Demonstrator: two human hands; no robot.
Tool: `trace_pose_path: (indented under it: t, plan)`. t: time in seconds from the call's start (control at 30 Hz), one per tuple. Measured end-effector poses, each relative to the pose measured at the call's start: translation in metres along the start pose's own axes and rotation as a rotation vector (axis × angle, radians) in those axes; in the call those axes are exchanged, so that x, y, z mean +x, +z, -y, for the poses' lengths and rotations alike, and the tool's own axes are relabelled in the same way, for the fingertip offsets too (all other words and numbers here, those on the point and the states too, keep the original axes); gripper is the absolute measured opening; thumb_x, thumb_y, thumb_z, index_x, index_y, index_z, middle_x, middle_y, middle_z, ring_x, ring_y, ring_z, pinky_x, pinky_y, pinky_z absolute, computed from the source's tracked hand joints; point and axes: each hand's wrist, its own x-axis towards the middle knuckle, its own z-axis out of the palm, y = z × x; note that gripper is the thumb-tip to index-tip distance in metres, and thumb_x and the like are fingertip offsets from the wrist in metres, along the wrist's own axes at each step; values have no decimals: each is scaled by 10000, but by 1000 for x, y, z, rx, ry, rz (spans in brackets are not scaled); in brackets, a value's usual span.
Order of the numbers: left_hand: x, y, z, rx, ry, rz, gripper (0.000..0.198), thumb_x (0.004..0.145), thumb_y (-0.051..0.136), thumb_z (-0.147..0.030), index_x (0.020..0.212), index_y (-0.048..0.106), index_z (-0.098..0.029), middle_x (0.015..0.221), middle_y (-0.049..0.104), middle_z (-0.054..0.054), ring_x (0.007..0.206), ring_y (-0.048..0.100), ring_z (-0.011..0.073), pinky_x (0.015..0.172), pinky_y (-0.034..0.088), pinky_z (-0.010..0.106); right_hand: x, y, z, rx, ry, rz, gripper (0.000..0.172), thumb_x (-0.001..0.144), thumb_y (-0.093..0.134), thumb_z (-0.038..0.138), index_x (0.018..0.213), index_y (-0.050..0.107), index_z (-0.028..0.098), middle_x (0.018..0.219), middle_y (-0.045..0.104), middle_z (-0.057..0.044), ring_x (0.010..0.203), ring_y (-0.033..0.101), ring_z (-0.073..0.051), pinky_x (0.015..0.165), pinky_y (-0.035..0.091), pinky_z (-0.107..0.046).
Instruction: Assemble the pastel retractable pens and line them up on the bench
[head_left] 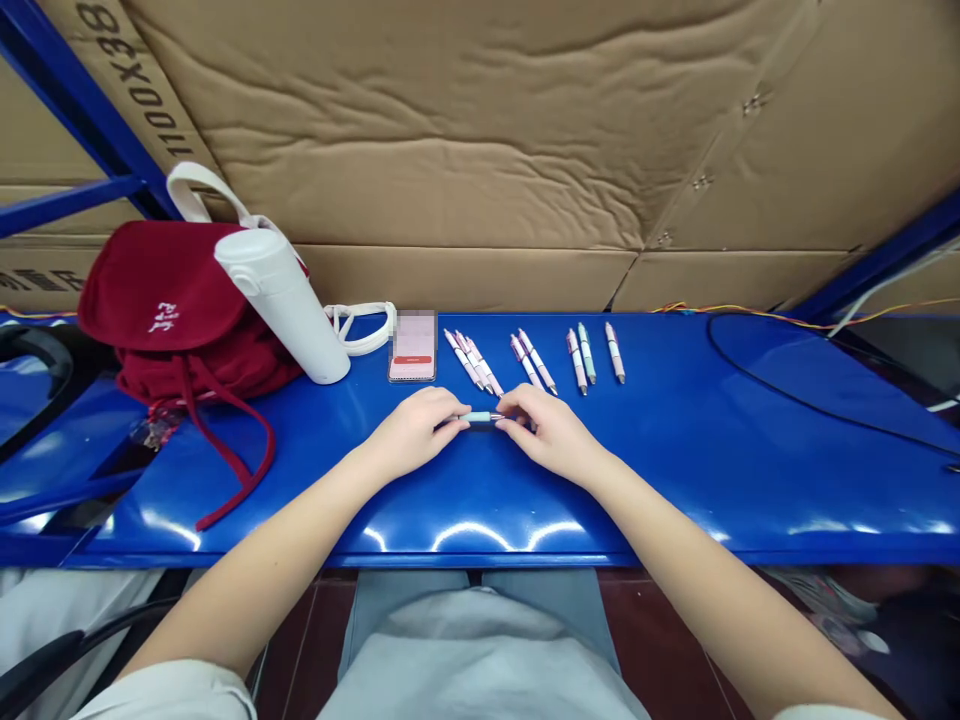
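Note:
Between my two hands a light blue-green pen (480, 417) lies level, just above or on the blue tabletop. My left hand (415, 428) pinches its left end between thumb and fingers. On the other end, the thumb and fingers of my right hand (553, 432) close around the metallic tip. Beyond my hands lie several pens in small groups: pink and white pens (474, 362) at the left, a pair of pens (534, 362) right of them, a pale green pen (587, 353) beside a pink one, and a single pen (614, 352) at the right.
A phone (413, 345) with its screen lit lies left of the pens. Farther left, a white bottle (289, 310) leans against a dark red bag (176, 300). A black cable (810, 392) crosses the right side of the blue table (720, 470). Cardboard (450, 150) stands behind.

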Motion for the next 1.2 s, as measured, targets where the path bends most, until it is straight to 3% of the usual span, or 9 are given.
trace_pose_path:
  t: [0.03, 0.17, 0.33, 0.4, 0.5, 0.7, 0.8, 1.0, 1.2]
  plan:
    - [0, 0, 0, 2, 2, 4, 212, 898, 488, -302, 982, 636, -175, 920, 650, 57, 865, 591, 174, 801, 483, 316, 0, 0, 0, -7, -24, 7, 98, 872, 500, 249, 905, 571, 189, 855, 609, -43, 722, 559, -147, 657, 438, -266]
    - [-1, 1, 1, 4, 16, -2, 213, 899, 487, -301, 989, 634, -175, 931, 649, 59, 872, 585, 174, 807, 481, 321, 2, 3, 2, -48, -18, 85, 227, 930, 384, 244, 839, 584, 187, 815, 628, -44, 741, 573, -156, 673, 428, -271]
    - [0, 1, 0, 15, 13, 0, 193, 897, 487, -264, 974, 637, -170, 922, 647, 58, 861, 580, 172, 798, 479, 311, 1, 2, 3, -59, 35, 62, 151, 869, 514, 306, 962, 556, 195, 878, 630, -40, 736, 576, -161, 622, 419, -258]
    - [0, 0, -1, 14, 17, 7, 188, 894, 495, -265, 977, 636, -170, 918, 646, 55, 862, 579, 172, 800, 477, 309, 1, 0, 5, -62, 19, 79, 119, 885, 480, 272, 904, 561, 188, 857, 631, -43, 733, 574, -159, 632, 420, -258]
    - [-1, 0, -2, 5, 28, 7, 186, 893, 503, -269, 986, 633, -173, 929, 645, 53, 879, 576, 170, 813, 474, 305, 2, 0, 6, -77, 17, 131, 229, 928, 390, 269, 830, 581, 189, 806, 637, -38, 718, 577, -155, 645, 414, -262]
    - [-1, -1, -2, 15, 34, 7, 187, 894, 500, -251, 988, 633, -160, 939, 647, 60, 877, 574, 168, 808, 475, 300, 1, 0, 5, -67, -7, 82, 108, 884, 494, 275, 901, 562, 193, 846, 627, -42, 752, 569, -163, 645, 414, -259]
    - [-1, 0, -1, 19, 40, 11, 180, 889, 508, -245, 988, 633, -161, 930, 647, 58, 874, 574, 170, 812, 475, 305, 1, 0, 7, -102, -12, 132, 222, 930, 390, 261, 837, 578, 189, 837, 637, -51, 783, 572, -173, 695, 417, -283]
    - [-1, 1, 0, 17, 42, 11, 175, 893, 500, -236, 983, 630, -161, 917, 644, 56, 860, 575, 170, 795, 480, 306, 1, 1, 9, -81, 26, 159, 146, 894, 470, 296, 922, 562, 185, 863, 629, -51, 769, 568, -174, 658, 422, -270]
    - [-2, 2, 0, 37, 41, 30, 164, 886, 513, -222, 975, 631, -151, 909, 644, 55, 849, 572, 167, 787, 481, 301, 2, 1, 8, -102, 13, 218, 249, 935, 383, 284, 874, 602, 183, 871, 646, -63, 819, 578, -186, 733, 424, -294]
